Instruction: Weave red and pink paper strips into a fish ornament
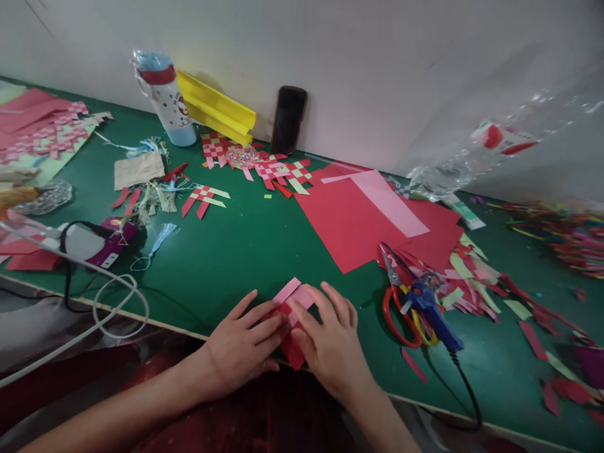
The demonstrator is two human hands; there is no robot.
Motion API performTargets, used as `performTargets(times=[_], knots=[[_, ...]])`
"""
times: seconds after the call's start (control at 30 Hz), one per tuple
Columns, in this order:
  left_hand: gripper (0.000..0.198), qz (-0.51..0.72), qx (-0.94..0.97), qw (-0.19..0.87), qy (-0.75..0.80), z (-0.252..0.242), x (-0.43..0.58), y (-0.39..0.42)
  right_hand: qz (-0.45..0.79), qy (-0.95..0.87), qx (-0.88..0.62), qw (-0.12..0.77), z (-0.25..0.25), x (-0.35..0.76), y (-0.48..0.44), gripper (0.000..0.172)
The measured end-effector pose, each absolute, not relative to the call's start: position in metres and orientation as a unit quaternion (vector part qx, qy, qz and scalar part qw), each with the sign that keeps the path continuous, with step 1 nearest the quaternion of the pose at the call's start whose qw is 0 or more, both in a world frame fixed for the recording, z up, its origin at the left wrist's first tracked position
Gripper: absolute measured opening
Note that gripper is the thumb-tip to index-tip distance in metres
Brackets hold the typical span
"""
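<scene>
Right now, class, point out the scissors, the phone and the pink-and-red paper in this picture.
scissors [394, 283]: head view, on the pivot between the blades and the red handles.
phone [289, 119]: head view, middle of its dark face.
pink-and-red paper [289, 291]: head view, on the pink strip at its far end.

Craft workshop: green worktable, paper strips, scissors, glue gun.
</scene>
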State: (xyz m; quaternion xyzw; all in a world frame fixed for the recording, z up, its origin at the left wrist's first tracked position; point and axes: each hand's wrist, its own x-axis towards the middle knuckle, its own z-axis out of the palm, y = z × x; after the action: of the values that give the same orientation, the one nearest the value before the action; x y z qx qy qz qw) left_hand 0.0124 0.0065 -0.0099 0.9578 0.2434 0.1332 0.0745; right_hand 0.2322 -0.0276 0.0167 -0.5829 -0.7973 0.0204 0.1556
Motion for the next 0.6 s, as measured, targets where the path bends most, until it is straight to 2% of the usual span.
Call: performTargets(times=[0.13, 0.23, 0.6], knots=[[0.044, 0.121, 0.957, 0.084, 0.252, -0.011, 0.013, 0.006, 0.046, -0.825, -0.554, 0.102, 0.020, 0.217, -0.020, 0.043], [0.047, 0.134, 0.954, 0.082, 0.255, -0.011, 0.013, 0.006, 0.044, -0.818, -0.567, 0.085, 0.018, 0.216, -0.013, 0.041], [0.049, 0.153, 0.953, 0.076, 0.252, -0.010, 0.012, 0.005, -0.028, -0.768, -0.636, 0.077, 0.003, 0.233, -0.007, 0.043]])
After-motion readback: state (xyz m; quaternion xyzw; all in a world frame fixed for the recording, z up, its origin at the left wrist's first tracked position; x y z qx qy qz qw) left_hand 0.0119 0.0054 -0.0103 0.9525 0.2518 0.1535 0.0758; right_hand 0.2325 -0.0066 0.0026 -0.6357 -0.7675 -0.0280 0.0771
